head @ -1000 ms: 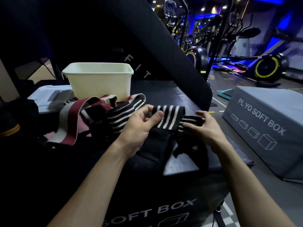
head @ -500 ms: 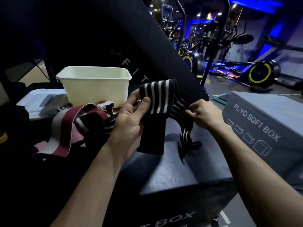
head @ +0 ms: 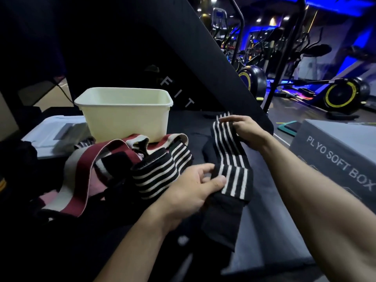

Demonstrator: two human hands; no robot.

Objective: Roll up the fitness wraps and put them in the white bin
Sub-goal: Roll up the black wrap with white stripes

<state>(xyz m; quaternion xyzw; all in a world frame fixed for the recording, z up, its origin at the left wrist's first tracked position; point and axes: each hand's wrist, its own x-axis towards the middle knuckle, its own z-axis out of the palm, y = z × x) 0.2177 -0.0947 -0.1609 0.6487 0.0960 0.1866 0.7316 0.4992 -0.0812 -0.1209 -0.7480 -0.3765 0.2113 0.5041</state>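
Observation:
A black wrap with white stripes (head: 227, 147) lies stretched out on the dark soft box top (head: 270, 200). My left hand (head: 195, 188) pinches its near part, thumb on top, where the plain black end hangs toward me. My right hand (head: 244, 129) grips its far end. The white bin (head: 126, 117) stands at the back left, and I cannot see inside it. In front of the bin lie a second black striped wrap (head: 158, 176) and a maroon and white wrap (head: 85, 171), tangled together.
A grey box marked PLYO SOFT BOX (head: 341, 151) stands at the right. A slanted black panel (head: 213, 64) rises behind the work surface. A pale flat case (head: 50, 135) lies left of the bin. Exercise bikes (head: 341, 94) fill the background.
The wrap was held up in the air between both hands; now it is laid out lengthwise on the box, my right hand moved away to the far end, my left hand came down near me.

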